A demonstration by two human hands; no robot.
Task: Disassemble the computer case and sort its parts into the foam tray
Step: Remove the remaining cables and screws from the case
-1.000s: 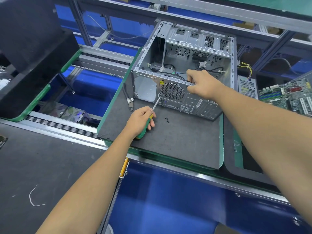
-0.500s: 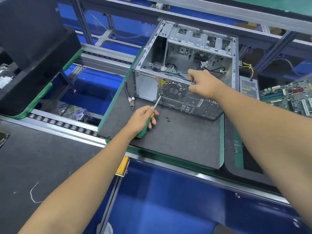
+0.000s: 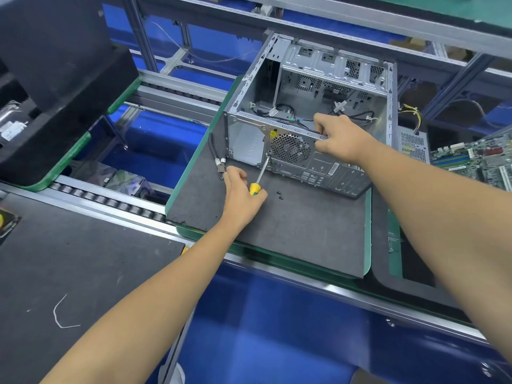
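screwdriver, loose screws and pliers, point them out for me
screwdriver (image 3: 262, 173), head view, on the metal shaft
screws (image 3: 279, 195), head view, on the small black pair on the mat
pliers (image 3: 219, 163), head view, on the joint by the handles

We see the computer case (image 3: 307, 117) standing at the far right of the mat (image 3: 291, 228), its open side up. Pliers (image 3: 217, 159) lie just left of it near the mat's left edge. Two screws (image 3: 279, 195) lie before it. A motherboard (image 3: 479, 162) lies well right, off the mat.
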